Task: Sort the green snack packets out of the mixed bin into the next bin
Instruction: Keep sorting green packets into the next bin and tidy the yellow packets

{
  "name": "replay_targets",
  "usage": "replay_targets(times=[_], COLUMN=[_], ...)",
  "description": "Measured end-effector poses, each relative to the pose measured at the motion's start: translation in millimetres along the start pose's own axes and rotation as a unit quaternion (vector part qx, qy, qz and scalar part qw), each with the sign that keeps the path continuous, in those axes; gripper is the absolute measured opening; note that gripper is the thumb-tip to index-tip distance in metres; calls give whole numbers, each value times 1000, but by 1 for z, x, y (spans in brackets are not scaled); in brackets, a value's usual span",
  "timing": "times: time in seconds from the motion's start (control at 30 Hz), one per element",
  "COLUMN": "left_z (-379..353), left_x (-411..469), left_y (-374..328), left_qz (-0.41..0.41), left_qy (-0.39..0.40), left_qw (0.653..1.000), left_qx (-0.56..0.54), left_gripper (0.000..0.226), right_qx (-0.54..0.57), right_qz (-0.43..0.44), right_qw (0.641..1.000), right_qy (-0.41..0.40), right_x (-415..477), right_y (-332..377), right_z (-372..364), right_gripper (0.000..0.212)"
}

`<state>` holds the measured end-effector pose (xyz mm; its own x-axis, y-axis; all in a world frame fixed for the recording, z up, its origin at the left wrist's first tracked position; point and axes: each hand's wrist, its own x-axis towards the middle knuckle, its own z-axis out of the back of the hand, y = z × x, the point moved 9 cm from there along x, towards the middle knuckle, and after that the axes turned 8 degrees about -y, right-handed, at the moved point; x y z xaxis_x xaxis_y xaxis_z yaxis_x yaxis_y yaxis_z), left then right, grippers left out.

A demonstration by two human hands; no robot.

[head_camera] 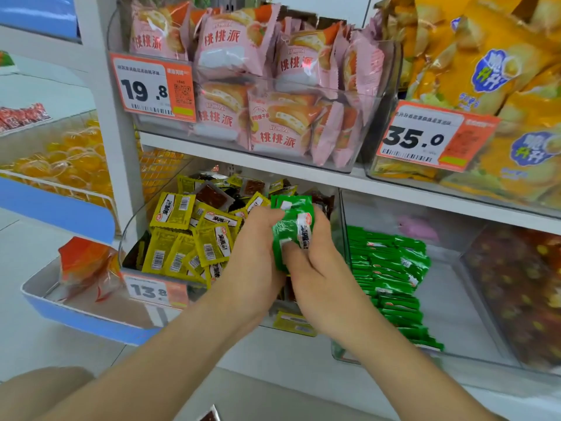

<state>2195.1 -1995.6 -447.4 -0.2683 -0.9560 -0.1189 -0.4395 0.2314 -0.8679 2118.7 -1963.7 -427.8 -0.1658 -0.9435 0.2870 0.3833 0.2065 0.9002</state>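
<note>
Next bin (449, 287): sitting directly to the right of the mixed bin, their clear walls standing side by side; this is the way the load is to travel, rightward from the grip and slightly down.
Mixed bin (129, 232): lying under both hands; yellow packets (194, 238) are filling its left and middle, with dark packets (212, 196) showing behind them.
Green stack (391, 268): lying in the next bin against its left wall, running in rows from back to front; bare floor is showing to the right of it.
Left hand (255, 247): reaching in from the lower left, fingers curling against the bundle's left edge and seemingly pinching it; it is the farther hand from the next bin.
Right hand (318, 265): wrapping the bundle from the right, thumb pressing across the front and fingers curling behind; it is the nearer hand to the next bin, just beside the dividing walls.
Bundle (290, 220): several green packets being held together between the two hands, above the right end of the mixed bin; the long axis is standing roughly upright in view, leaning a little left at the bottom; the count is not readable.
Coming move, as a judgement: the right hand is looking best placed to carry the bundle over the walls alone; loose packets could slip out of the bottom.
</note>
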Motion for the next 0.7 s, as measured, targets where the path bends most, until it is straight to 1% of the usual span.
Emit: replay_targets(times=[0.07, 0.1, 0.13, 0.17, 0.2, 0.23, 0.27, 0.3, 0.33, 0.37, 0.4, 0.43, 0.53, 0.6, 0.63, 0.7], left_z=[-11, -14, -17, -19, -24, -31, -37, -45, -50, -53, -56, -61, -85, -100, -108, -120], left_x=[-3, -2, -1, -1, -1, -2, -5, -9, -13, -13, -10, -7, -3, -3, -4, -4], left_y=[12, 15, 15, 13, 11, 9, 7, 4, 5, 7, 12, 18, 31, 40, 46, 57], left_qz=[12, 9, -4, -27, -57, -102, -165, -224, -254, -272, -283, -297, -370, -403, -408, -404], left_qy=[6, 0, -7, -17, -10, -1, 4, 2, -1, -1, 5, 20, 75, 104, 116, 138], left_qw=[1000, 1000, 998, 990, 968, 931, 883, 841, 824, 818, 810, 790, 683, 619, 596, 568], left_qx=[-10, 15, 63, 141, 245, 350, 439, 492, 506, 506, 513, 536, 625, 666, 682, 704], left_gripper=[57, 62, 66, 63, 51, 41, 42, 43, 46, 48, 46, 42, 25, 21, 20, 19], right_qx=[10, 6, 0, -7, -16, -26, -41, -70, -112, -164, -218, -269, -374, -431, -459, -501], right_qz=[-14, -13, -9, -6, -6, -14, -25, -30, -25, -17, -13, -15, -69, -118, -132, -148], right_qw=[999, 999, 999, 999, 998, 998, 997, 996, 991, 984, 973, 960, 922, 893, 878, 852], right_qy=[-31, -36, -43, -52, -59, -59, -56, -56, -61, -68, -74, -80, -74, -49, -26, 19], right_x=[-4, -6, -6, -7, -6, -6, -8, -9, -10, -11, -12, -12, -8, -7, -7, -6], right_y=[-6, -6, -5, -4, -4, -6, -9, -14, -21, -28, -38, -51, -99, -134, -148, -171], right_z=[10, 18, 29, 42, 57, 70, 82, 95, 109, 123, 138, 154, 201, 220, 224, 224], right_gripper=[50, 52, 52, 50, 46, 39, 34, 29, 25, 23, 22, 24, 40, 47, 50, 53])
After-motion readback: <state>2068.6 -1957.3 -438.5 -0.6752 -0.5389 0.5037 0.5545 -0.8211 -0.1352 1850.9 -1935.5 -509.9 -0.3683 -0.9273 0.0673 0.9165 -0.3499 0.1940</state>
